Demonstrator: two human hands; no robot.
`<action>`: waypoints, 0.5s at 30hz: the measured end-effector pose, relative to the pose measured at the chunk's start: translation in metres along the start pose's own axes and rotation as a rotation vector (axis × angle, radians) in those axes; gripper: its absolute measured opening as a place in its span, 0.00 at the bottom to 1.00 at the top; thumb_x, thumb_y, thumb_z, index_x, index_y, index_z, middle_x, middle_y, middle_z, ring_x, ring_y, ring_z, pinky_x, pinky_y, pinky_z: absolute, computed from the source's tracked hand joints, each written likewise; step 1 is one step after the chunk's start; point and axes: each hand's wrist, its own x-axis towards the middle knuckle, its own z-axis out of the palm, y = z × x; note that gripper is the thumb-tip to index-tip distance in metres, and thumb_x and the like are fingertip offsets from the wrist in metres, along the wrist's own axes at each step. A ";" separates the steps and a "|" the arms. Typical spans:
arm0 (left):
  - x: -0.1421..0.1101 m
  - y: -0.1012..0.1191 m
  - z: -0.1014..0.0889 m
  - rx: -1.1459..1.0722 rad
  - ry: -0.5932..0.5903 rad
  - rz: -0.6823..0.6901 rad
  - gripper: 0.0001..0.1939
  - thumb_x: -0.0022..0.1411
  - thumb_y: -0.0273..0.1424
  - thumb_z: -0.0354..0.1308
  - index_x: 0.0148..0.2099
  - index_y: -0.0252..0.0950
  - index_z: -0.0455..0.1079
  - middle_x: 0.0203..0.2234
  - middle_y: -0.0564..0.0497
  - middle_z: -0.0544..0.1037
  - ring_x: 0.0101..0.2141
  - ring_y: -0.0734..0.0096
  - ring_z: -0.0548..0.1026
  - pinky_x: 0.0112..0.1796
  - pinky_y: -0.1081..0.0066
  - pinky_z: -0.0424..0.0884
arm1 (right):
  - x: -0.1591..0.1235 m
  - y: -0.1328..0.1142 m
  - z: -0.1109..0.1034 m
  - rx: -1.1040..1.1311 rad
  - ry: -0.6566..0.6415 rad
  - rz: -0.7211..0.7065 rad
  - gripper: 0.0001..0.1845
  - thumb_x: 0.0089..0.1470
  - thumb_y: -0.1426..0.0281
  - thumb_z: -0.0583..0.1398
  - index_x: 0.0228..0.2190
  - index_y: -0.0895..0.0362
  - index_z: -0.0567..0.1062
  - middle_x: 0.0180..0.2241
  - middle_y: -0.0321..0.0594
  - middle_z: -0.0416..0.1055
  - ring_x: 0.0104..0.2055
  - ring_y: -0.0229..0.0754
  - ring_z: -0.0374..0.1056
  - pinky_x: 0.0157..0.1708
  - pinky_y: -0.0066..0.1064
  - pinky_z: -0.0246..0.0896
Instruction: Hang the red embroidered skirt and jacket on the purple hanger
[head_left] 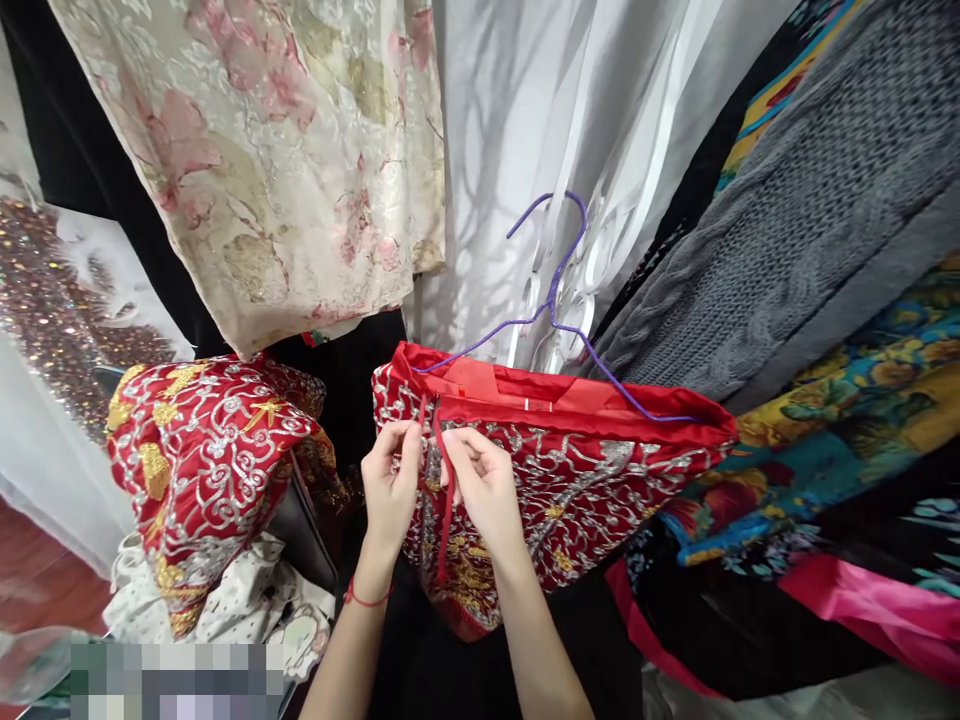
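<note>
A red skirt [570, 480] with silver and gold embroidery hangs open at its waistband in front of me. Inside the waistband sits a purple wire hanger [551, 310], its hook bare above the cloth. My left hand [392, 468] pinches at a thin red cord near the left end of the waistband. Close beside it, my right hand [476, 475] is closed on the red drawstring [445, 535], whose loose end dangles down over the embroidery. A thin red band circles my left wrist.
Another red embroidered garment [217, 460] lies bundled at the left, on white patterned cloth [247, 580]. A floral cream fabric [300, 170] hangs above. White curtains [487, 150] are behind; a grey knit [810, 190] and colourful floral cloth [840, 430] hang at the right.
</note>
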 end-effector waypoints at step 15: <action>-0.083 -0.016 -0.029 0.015 -0.107 -0.264 0.18 0.70 0.45 0.52 0.44 0.36 0.73 0.25 0.53 0.73 0.27 0.73 0.70 0.32 0.73 0.70 | -0.020 0.037 0.014 -0.123 -0.064 -0.147 0.10 0.61 0.63 0.61 0.34 0.54 0.81 0.33 0.37 0.70 0.36 0.39 0.70 0.42 0.32 0.66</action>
